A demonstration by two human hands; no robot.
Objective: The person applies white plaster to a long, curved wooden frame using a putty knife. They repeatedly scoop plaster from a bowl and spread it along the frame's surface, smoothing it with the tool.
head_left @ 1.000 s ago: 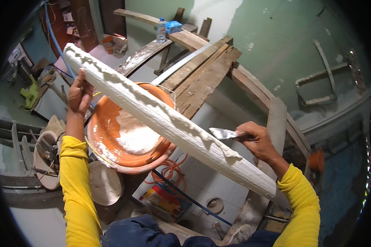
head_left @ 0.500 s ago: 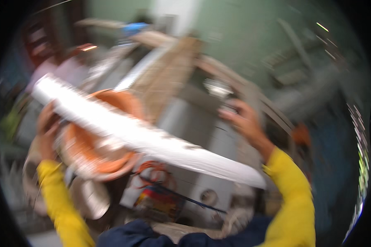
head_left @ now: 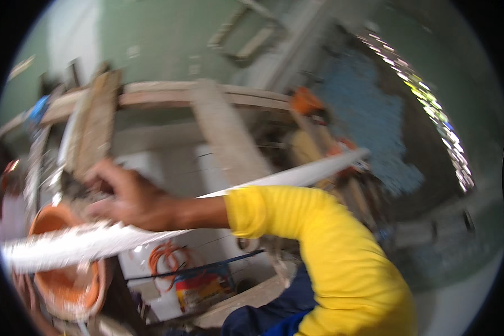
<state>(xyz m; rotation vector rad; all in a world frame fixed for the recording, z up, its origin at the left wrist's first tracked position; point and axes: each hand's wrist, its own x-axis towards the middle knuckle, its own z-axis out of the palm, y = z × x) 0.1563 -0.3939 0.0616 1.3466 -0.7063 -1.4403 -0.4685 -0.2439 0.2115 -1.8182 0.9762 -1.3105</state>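
Note:
A long white bar (head_left: 297, 176) with a rough coating slants across the view, from the lower left up to the right. My right hand (head_left: 131, 196) is above its left part, fingers closed around a small grey trowel-like tool (head_left: 70, 186), which is blurred by motion. Under the bar's left end stands an orange bucket (head_left: 67, 283) with pale residue on its inner wall. My left hand (head_left: 28, 291) shows only as a blurred piece by the bucket at the left rim; its fingers cannot be made out.
Wooden planks (head_left: 224, 131) rest on a long timber rail (head_left: 157, 95) before a green wall. Below the bar lie a coiled orange hose (head_left: 165, 260) and a colourful bag (head_left: 204, 291). An orange container (head_left: 305, 101) stands farther right, beside a blue-patched surface (head_left: 364, 112).
The view has swung right, so the bucket and the bar's near part now appear farther left. My right hand has come across to the bar's left part, above the bucket, tool still in it.

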